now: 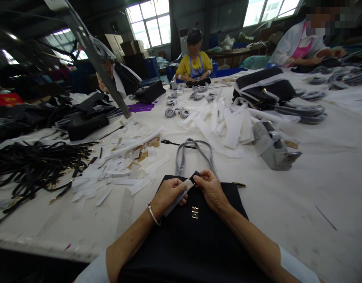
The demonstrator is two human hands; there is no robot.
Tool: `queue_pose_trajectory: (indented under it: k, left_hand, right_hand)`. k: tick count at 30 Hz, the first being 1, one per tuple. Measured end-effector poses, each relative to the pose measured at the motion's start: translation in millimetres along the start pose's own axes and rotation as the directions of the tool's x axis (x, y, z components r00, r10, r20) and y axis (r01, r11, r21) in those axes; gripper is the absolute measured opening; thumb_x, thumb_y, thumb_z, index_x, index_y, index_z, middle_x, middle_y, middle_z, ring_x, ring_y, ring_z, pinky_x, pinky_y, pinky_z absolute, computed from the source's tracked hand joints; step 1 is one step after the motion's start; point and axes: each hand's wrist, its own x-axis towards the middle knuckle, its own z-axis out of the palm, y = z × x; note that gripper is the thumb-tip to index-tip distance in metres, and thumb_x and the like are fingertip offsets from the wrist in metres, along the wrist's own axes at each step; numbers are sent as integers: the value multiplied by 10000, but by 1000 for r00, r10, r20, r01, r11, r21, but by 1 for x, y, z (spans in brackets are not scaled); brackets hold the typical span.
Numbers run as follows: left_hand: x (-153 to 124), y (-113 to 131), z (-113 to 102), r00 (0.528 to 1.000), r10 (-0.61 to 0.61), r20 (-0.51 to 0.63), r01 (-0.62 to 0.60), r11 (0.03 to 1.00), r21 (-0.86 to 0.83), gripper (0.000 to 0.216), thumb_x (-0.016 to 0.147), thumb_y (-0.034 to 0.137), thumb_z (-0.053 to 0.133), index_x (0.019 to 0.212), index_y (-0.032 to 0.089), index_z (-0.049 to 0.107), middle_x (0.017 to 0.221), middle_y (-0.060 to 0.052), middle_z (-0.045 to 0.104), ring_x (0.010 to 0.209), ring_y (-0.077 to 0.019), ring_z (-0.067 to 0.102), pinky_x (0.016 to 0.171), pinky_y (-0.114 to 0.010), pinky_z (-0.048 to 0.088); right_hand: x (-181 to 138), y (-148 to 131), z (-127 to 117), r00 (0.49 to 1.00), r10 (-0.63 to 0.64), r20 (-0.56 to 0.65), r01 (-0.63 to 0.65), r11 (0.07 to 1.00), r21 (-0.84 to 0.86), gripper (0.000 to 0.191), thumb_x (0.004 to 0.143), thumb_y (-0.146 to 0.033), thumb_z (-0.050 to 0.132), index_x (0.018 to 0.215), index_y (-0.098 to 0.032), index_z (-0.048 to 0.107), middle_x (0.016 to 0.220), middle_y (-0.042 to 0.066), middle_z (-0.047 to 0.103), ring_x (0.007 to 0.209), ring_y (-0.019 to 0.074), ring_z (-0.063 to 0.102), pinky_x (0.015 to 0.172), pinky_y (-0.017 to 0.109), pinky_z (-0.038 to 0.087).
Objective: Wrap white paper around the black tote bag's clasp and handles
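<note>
A black handbag [181,243] lies in front of me on the table, with a gold clasp [195,212] on its face. Its wrapped handles [180,159] stretch away from me. Above the bag's top part, my left hand [172,192] is closed on a pale strip of wrapping paper [175,202]. My right hand [209,188] pinches a short black strap end [194,176] with a gold-coloured ring or buckle. Both hands nearly meet at this piece, and the strip reaches the metal. Fingers partly hide how strip and strap join.
Black straps [36,165] with gold hooks are heaped left, beside paper scraps [110,173]. A grey tape dispenser [275,147] stands right, below white wrapping sheets [225,122] and a black bag [263,86]. A metal post [104,67] rises at left. Co-workers sit across the table.
</note>
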Motion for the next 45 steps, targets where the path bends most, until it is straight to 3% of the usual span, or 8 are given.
queue_pose_trajectory:
  k: [3, 10, 20, 29, 35, 38, 41, 45]
  left_hand:
    - [0, -3, 0, 1000, -1, 1, 1, 1000, 4, 422, 788, 570, 604, 795, 159, 511, 664, -42, 669, 516, -143, 628, 506, -246, 502]
    - [-7, -3, 2, 962, 255, -94, -239, 960, 147, 305, 811, 450, 637, 842, 151, 588, 812, -44, 685, 722, -164, 683, 689, -264, 539]
    - [-1, -7, 4, 997, 77, 25, -75, 995, -64, 437, 774, 551, 658, 876, 128, 624, 720, -45, 677, 590, -134, 647, 565, -235, 523]
    - [-2, -7, 6, 998, 54, 15, -54, 998, -30, 405, 744, 519, 696, 842, 132, 631, 773, -60, 698, 640, -154, 662, 598, -244, 516]
    - [-7, 1, 6, 951, 297, -81, -267, 927, 262, 300, 789, 455, 658, 831, 159, 674, 764, -32, 695, 730, -162, 643, 696, -251, 484]
    - [-7, 2, 8, 986, 162, -32, -159, 985, 69, 360, 766, 494, 671, 846, 144, 640, 761, -45, 689, 676, -158, 648, 650, -258, 502]
    - [-6, 0, 10, 989, -17, 145, 35, 992, -121, 457, 759, 565, 653, 866, 123, 605, 728, -62, 679, 589, -142, 639, 588, -257, 512]
    - [-5, 0, 12, 990, -16, 142, 30, 995, -94, 467, 736, 559, 685, 864, 118, 599, 734, -63, 678, 593, -133, 644, 588, -245, 519]
  right_hand:
    - [0, -2, 1, 1000, 12, -1, -12, 1000, 19, 448, 537, -286, 890, 798, -197, 536, 625, -58, 620, 535, 83, 546, 534, 209, 411]
    - [-2, -3, 2, 1000, 19, -10, -19, 999, 26, 450, 531, -289, 891, 792, -195, 536, 646, -48, 634, 538, 81, 550, 525, 202, 413]
    - [-3, -2, 1, 1000, 10, 27, -9, 1000, -21, 435, 556, -290, 882, 801, -192, 536, 635, -55, 621, 538, 74, 545, 539, 197, 415]
    - [-4, -1, 2, 1000, -6, 11, 7, 999, -42, 434, 560, -308, 877, 797, -197, 531, 617, -57, 611, 543, 88, 547, 557, 214, 422]
    - [-3, 0, 0, 999, 5, 42, -2, 998, -56, 418, 576, -305, 869, 793, -200, 528, 613, -57, 603, 549, 96, 550, 562, 220, 420]
    - [-3, 3, -1, 998, -36, 46, 40, 996, -84, 395, 591, -298, 862, 796, -202, 537, 626, -58, 597, 565, 99, 553, 572, 226, 424]
    - [-3, 3, -1, 997, -53, 48, 57, 994, -89, 387, 594, -295, 858, 798, -206, 542, 625, -61, 589, 566, 102, 549, 568, 232, 425]
    - [-4, 1, 0, 999, -20, 46, 22, 999, -47, 394, 592, -290, 858, 803, -204, 535, 618, -61, 595, 563, 101, 549, 575, 233, 425]
